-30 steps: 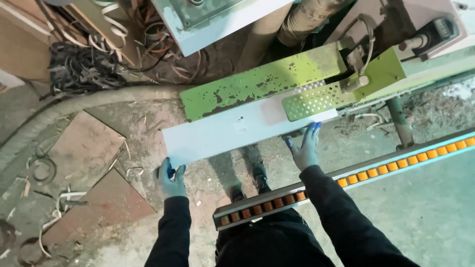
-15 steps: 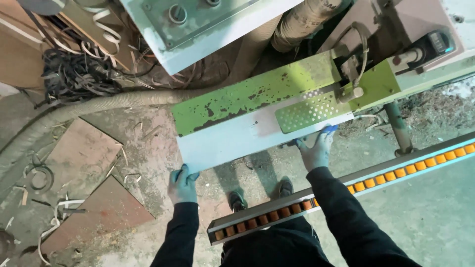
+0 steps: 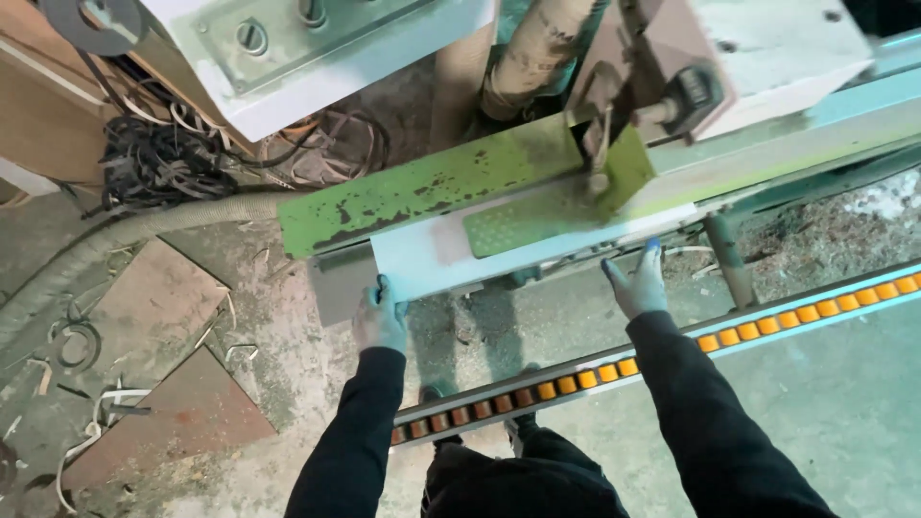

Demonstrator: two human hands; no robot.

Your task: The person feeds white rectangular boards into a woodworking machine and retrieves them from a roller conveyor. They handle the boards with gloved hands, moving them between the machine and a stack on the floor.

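The white panel lies flat in the middle of the frame, half tucked under the green metal guard of the machine. A second ago much more of the panel showed, and it sat lower and further to the left of the frame. Now only a short strip sticks out, so the board has slid further in under the green guard (it looks like it is being fed into the machine).

The left hand, in a grey and blue glove, sits at the panel's lower left corner with its fingers curled around the edge. The right hand is at the lower right edge of the panel, fingers spread and pointing up; I cannot tell if it truly touches the board.

A roller rail with orange wheels runs across the lower part of the frame, between the person and the machine. A grey hose lies on the dusty floor at the left.
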